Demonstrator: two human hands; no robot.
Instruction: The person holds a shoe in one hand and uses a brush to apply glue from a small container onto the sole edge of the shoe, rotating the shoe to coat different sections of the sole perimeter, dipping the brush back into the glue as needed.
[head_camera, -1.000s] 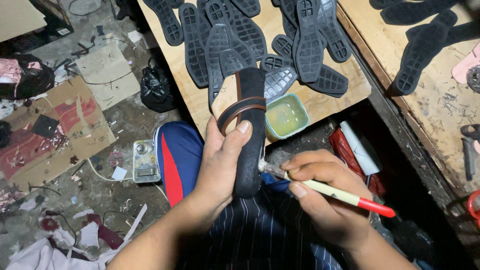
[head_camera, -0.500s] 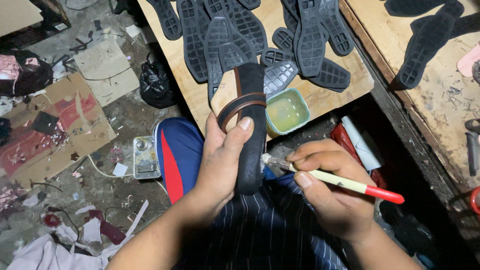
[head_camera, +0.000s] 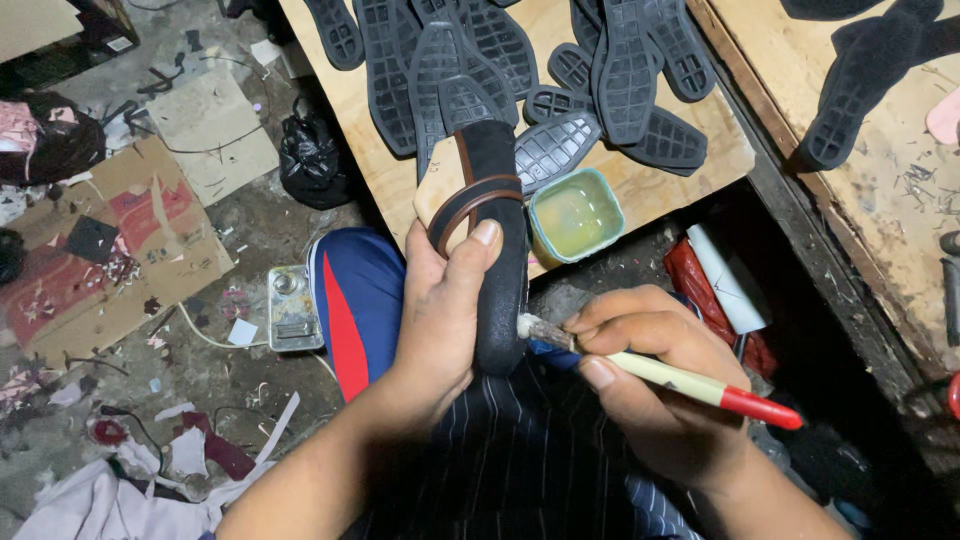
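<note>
A person seated at a low plywood surface (head_camera: 690, 175) holds a black rubber-soled sandal with a brown strap and tan insole (head_camera: 490, 230) upright over the lap, toe toward 12 o'clock. The left hand (head_camera: 440, 320) has its grip closed round the sandal's lower half, thumb pressed on the strap. The right hand (head_camera: 650, 390) pinches a glue brush with a cream handle and red end (head_camera: 670, 375), its grip closed on the handle and the bristles touching the sole's edge near the heel.

Done well, the step likely calls for a thin, even coat worked along the rim in short strokes, the sandal turned by the left hand so the bristles stay on the edge and off the strap and insole. Reloading from the small teal tub of yellowish glue (head_camera: 575, 215), just beyond the sandal at 1 o'clock, probably wants a wipe on its lip to stop drips on the striped trousers.

Black moulded shoe soles (head_camera: 470, 60) lie heaped at 12 o'clock. On the floor at 9 o'clock lies flattened brown cardboard with a red panel (head_camera: 120, 245); a small square metal tin (head_camera: 293, 308) sits beside the knee, and a black plastic bag (head_camera: 312, 160) slumps at 11 o'clock. Red wrapping and a white roll (head_camera: 725, 280) are tucked under the surface at 3 o'clock. Any lettering is too small to make out.
</note>
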